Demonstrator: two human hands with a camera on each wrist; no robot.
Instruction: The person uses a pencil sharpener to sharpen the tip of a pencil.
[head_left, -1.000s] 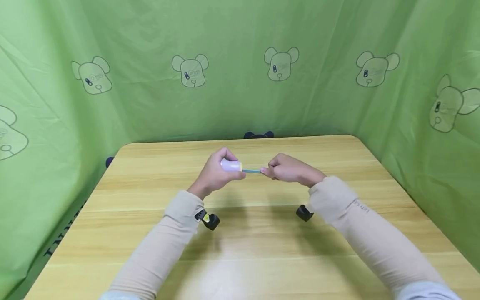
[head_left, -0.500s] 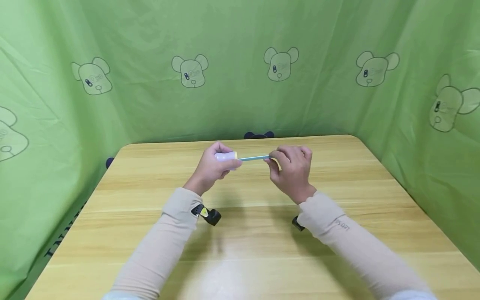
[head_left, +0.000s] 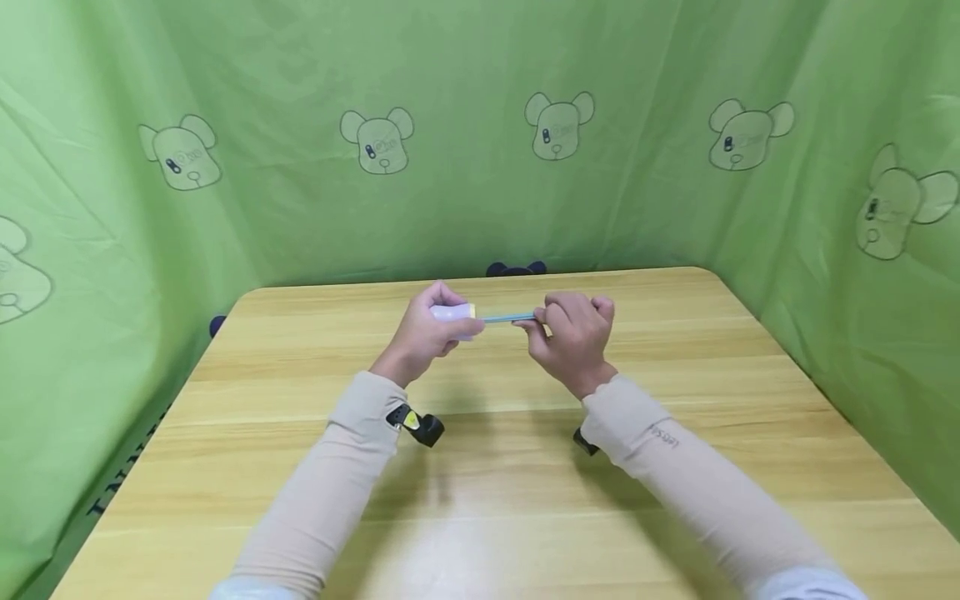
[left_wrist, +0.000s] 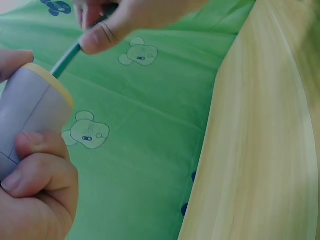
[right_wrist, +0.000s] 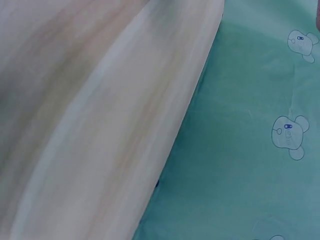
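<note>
My left hand (head_left: pixel 420 335) grips a lavender, rounded pencil sharpener (head_left: pixel 448 312) with a yellow rim, held up above the table. A teal pencil (head_left: pixel 507 317) runs from its rim toward my right hand (head_left: pixel 576 333), whose thumb and curled fingers pinch the pencil. In the left wrist view, the pencil (left_wrist: pixel 66 61) enters the rimmed end of the sharpener (left_wrist: pixel 37 107), so its tip is hidden. Fingers of the left hand (left_wrist: pixel 42 180) wrap round the sharpener's body there. The right wrist view shows neither the pencil nor the sharpener.
Below the hands lies a wood-grain table (head_left: pixel 487 475). Green curtains (head_left: pixel 465 208) printed with bear heads surround its back and sides. A black wrist camera (head_left: pixel 427 429) sticks out from the left cuff; another black piece (head_left: pixel 585 442) shows under the right cuff.
My right hand has turned from a side-on fist to a knuckles-up pinch, then rolled slightly and shifted left. The left hand with the sharpener rose a little at first, then stayed put.
</note>
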